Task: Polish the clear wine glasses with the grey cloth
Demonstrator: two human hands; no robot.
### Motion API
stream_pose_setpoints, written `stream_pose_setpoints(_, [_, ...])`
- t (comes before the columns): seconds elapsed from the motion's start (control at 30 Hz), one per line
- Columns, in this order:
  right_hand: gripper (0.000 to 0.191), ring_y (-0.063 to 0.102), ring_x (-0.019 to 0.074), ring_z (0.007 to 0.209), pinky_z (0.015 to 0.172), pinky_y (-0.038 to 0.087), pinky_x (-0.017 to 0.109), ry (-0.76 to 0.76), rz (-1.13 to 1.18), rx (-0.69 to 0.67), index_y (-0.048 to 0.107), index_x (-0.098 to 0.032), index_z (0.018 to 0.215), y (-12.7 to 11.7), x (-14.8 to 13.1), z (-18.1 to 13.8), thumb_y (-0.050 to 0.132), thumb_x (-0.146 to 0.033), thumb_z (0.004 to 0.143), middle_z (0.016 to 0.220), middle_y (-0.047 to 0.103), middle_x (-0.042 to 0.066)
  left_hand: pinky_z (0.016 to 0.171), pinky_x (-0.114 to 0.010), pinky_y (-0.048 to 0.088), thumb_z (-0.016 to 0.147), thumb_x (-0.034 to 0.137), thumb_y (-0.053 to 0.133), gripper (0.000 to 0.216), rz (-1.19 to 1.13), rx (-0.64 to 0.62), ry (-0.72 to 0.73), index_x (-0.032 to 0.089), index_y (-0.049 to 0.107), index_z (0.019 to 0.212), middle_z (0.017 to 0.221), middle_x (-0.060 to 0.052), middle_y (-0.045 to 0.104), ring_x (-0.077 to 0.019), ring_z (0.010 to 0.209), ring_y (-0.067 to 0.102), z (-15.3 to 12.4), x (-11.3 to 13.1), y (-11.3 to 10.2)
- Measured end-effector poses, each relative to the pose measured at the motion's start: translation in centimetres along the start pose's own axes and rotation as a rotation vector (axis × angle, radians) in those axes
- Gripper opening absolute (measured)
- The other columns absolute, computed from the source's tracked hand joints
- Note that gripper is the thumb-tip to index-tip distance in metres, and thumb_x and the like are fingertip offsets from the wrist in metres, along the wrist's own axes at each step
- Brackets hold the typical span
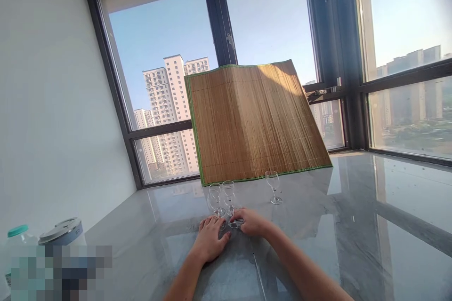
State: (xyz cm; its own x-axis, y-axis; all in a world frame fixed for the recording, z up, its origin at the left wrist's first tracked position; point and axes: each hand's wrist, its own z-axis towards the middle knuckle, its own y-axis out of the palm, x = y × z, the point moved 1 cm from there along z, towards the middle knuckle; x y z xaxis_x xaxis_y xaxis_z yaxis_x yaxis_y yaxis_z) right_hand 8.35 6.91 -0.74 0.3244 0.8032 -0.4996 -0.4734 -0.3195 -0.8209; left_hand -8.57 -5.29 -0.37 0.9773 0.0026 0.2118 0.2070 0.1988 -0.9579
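A small group of clear stemmed glasses stands close together on the grey glossy floor, among them a left stemmed glass (214, 192) and a right stemmed glass (228, 189). My left hand (211, 240) is low at the left of the group, its fingers bent around a glass near its foot. From the right, my right hand (251, 222) has its fingertips closed at the stem and foot of another glass. Both grips are partly hidden by the fingers, and the transparent outlines overlap. Apart from these, a lone stemmed glass (273, 182) stands upright farther right, untouched.
Behind the glasses, a folded bamboo mat (254, 122) with green edging leans against the window frame (213, 14). At the lower left are a lidded cup (63, 233) and a bottle with a teal cap (17, 231), partly covered by a pixelated patch. A white wall (42, 103) bounds the left side.
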Motion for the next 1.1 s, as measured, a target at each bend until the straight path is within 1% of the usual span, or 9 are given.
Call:
stream_pose_setpoints(0.23, [0.061,0.060,0.0229,0.115,0.101,0.041,0.029,0.023,0.015,0.018,0.077,-0.025,0.107,-0.1,-0.6,-0.1,0.049,-0.005,0.057,0.120,0.072,0.002,0.118,-0.050,0.022,0.090,0.057,0.042,0.059,0.005,-0.011,-0.018,0.028,0.051,0.140,0.148,-0.008,0.048,-0.0301,0.141,0.035,0.4,-0.3,0.3])
stream_pose_setpoints(0.33, [0.056,0.063,0.0181,0.111,0.096,0.043,0.023,0.191,0.018,0.017,0.078,-0.027,0.100,-2.1,0.9,-1.5,0.048,-0.004,0.059,0.115,0.073,-0.002,0.118,-0.050,0.021,0.090,0.057,0.044,0.059,-0.012,0.002,-0.008,0.028,0.051,0.141,0.148,-0.009,0.049,-0.0308,0.141,0.035,0.2,-0.6,0.2])
stream_pose_setpoints(0.4, [0.050,0.065,0.0192,0.106,0.091,0.046,0.025,0.334,-0.024,0.061,0.078,-0.026,0.099,-3.8,2.6,-2.8,0.048,-0.005,0.064,0.110,0.074,0.000,0.118,-0.050,0.021,0.090,0.057,0.044,0.058,-0.025,0.011,-0.004,0.030,0.052,0.141,0.148,-0.009,0.049,-0.0308,0.141,0.035,0.1,-0.7,0.0])
stream_pose_setpoints(0.53, [0.045,0.059,0.0330,0.115,0.087,0.048,0.041,0.653,-0.162,0.225,0.072,-0.018,0.113,-6.3,5.6,-5.1,0.046,-0.012,0.077,0.121,0.066,0.016,0.116,-0.052,0.024,0.090,0.057,0.044,0.056,-0.065,-0.004,0.004,0.031,0.054,0.139,0.149,-0.011,0.046,-0.0320,0.141,0.035,-0.3,-0.6,-0.3])
stream_pose_setpoints(0.63, [0.048,0.050,0.0379,0.124,0.084,0.049,0.045,0.751,-0.207,0.284,0.067,-0.021,0.123,-6.7,6.7,-5.5,0.045,-0.016,0.081,0.133,0.057,0.018,0.114,-0.049,0.029,0.090,0.053,0.045,0.052,-0.079,0.025,0.011,0.030,0.058,0.135,0.144,-0.010,0.051,-0.0307,0.137,0.041,-0.5,-0.4,-0.9])
stream_pose_setpoints(0.77, [0.049,0.052,0.0316,0.123,0.090,0.047,0.040,0.714,-0.204,0.265,0.067,-0.027,0.123,-6.4,7.4,-4.8,0.046,-0.014,0.081,0.131,0.060,0.011,0.106,-0.041,0.040,0.090,0.046,0.045,0.040,-0.098,0.145,0.038,0.025,0.071,0.112,0.127,-0.009,0.061,-0.0272,0.123,0.053,-0.8,-0.2,-1.7])
stream_pose_setpoints(0.87, [0.049,0.053,0.0303,0.122,0.094,0.045,0.040,0.664,-0.182,0.248,0.069,-0.027,0.121,-6.5,7.9,-4.4,0.045,-0.012,0.081,0.133,0.061,0.009,0.097,-0.039,0.046,0.091,0.046,0.042,0.038,-0.145,0.231,0.050,0.024,0.073,0.095,0.117,-0.009,0.064,-0.0257,0.111,0.060,-1.0,-0.3,-2.2])
stream_pose_setpoints(0.97, [0.051,0.052,0.0306,0.123,0.097,0.043,0.040,0.600,-0.139,0.220,0.069,-0.023,0.121,-6.4,8.2,-4.3,0.046,-0.010,0.078,0.136,0.060,0.009,0.088,-0.035,0.048,0.091,0.043,0.042,0.035,-0.144,0.339,0.072,0.023,0.068,0.081,0.102,-0.008,0.065,-0.0229,0.096,0.061,-1.1,-0.6,-2.6])
stream_pose_setpoints(1.1, [0.053,0.058,0.0217,0.118,0.098,0.042,0.029,0.431,-0.043,0.122,0.073,-0.023,0.113,-5.7,7.1,-4.5,0.047,-0.006,0.070,0.129,0.066,0.004,0.074,-0.030,0.045,0.093,0.036,0.036,0.034,-0.064,0.605,-0.006,0.024,0.054,0.067,0.079,-0.005,0.058,-0.0190,0.077,0.056,-1.3,-1.8,-3.4])
